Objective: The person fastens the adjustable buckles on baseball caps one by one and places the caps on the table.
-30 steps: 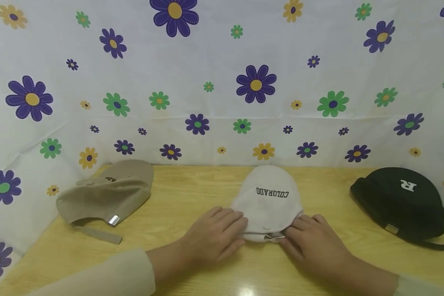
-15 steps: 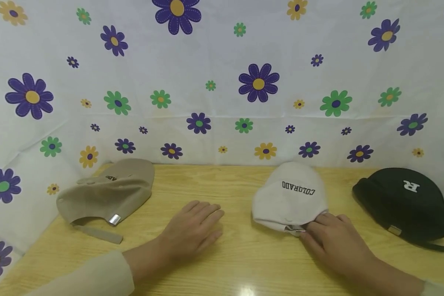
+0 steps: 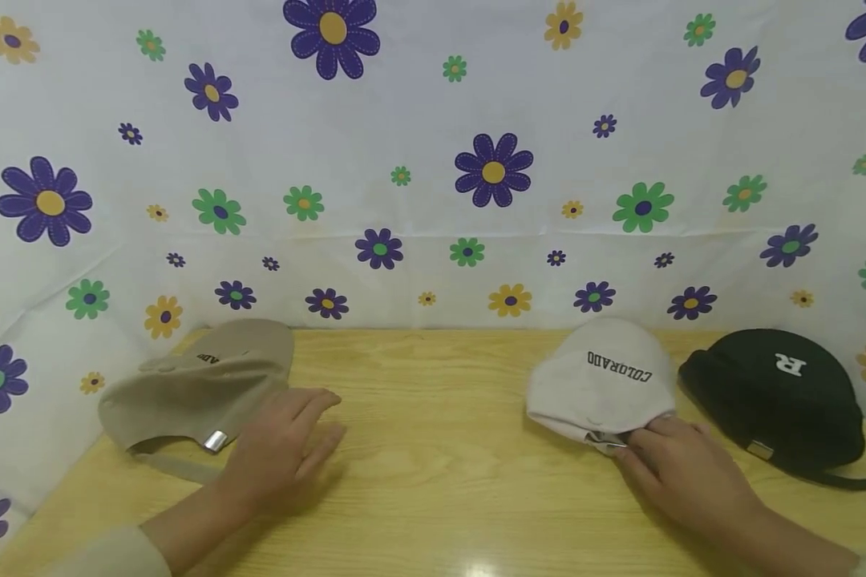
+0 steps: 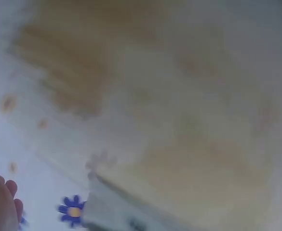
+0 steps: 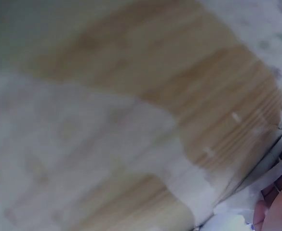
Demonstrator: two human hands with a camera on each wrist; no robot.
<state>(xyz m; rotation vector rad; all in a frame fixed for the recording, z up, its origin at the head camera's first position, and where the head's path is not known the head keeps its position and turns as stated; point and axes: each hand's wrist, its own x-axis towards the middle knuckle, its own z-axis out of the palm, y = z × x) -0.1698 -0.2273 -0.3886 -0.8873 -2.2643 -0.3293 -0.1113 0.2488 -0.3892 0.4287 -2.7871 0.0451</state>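
Observation:
A white baseball cap (image 3: 599, 385) with COLORADO lettering rests on the table, right of centre, its back opening facing me. My right hand (image 3: 693, 473) grips its right rear edge, some fingertips hidden in the cap. In the right wrist view that hand (image 5: 280, 207) shows at the corner beside the strap. My left hand (image 3: 277, 441) is over the table at left, fingers loosely extended and holding nothing. It overlaps the right side of a tan cap (image 3: 180, 393), whose loose strap and metal buckle face me. At the left wrist view's edge, fingertips of the left hand (image 4: 3, 199) show.
A black cap (image 3: 779, 401) with a white R sits just right of the white cap, its strap trailing right. The wooden table (image 3: 433, 449) stretches between the tan and white caps. Behind hangs a flower-print cloth (image 3: 404, 120).
The white cap has slid right with my right hand, close to the black cap. My left hand has let go of the white cap and moved left to the tan one.

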